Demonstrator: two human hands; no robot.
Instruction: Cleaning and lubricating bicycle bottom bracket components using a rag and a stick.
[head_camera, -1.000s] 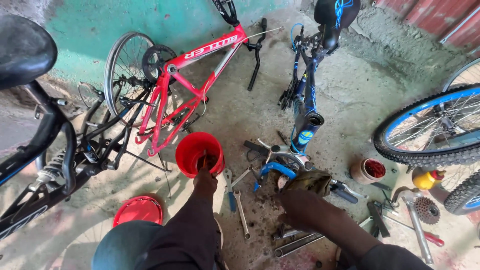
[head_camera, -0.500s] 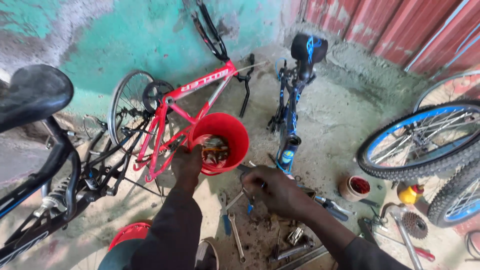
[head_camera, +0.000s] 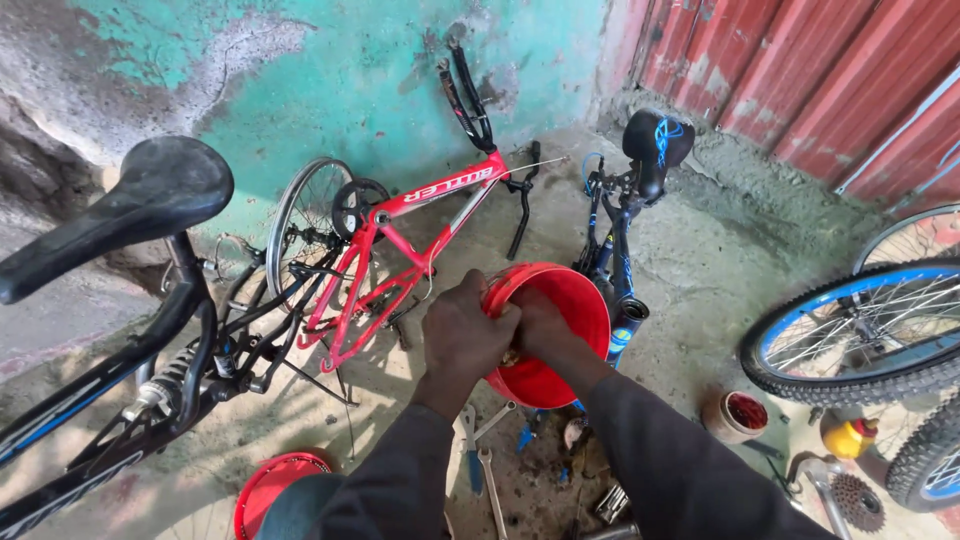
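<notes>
A red bucket (head_camera: 560, 335) is held up off the ground, tilted with its mouth toward the camera, in the middle of the view.

Left hand (head_camera: 463, 335): clenched on the bucket's near-left rim, knuckles up. Right hand (head_camera: 537, 325): reached inside the bucket, over the rim just beside the left hand; its fingers are hidden by the left hand, so it cannot be told whether they are closed on anything. Both sleeves are dark.

Positions relative to the bucket:
- Left, just beside: a red bike frame (head_camera: 410, 250), upside down, leaned toward a green wall (head_camera: 330, 80); its wheel (head_camera: 305, 230) and chainring are seen at the frame's left end.
- Behind, partly covered by the bucket: a blue bike (head_camera: 625, 225), upside down, black saddle uppermost in view.
- Far left: a black bike (head_camera: 150, 330), its saddle (head_camera: 120, 215) near the camera.
- Right, well apart: a blue-rimmed wheel (head_camera: 860, 335) with knobby tyre; a second tyre is seen lower at the edge.
- Below right: a small tin (head_camera: 735, 415) with red contents, a yellow oil bottle (head_camera: 848, 437), and a sprocket cluster (head_camera: 857, 500).
- Directly below: spanners (head_camera: 485, 460) and small parts lying on the dirty concrete floor (head_camera: 690, 260).
- Below left: a red lid (head_camera: 270, 485) on the ground, partly hidden by the left sleeve.
- Behind right: a red corrugated sheet (head_camera: 800, 80).
</notes>
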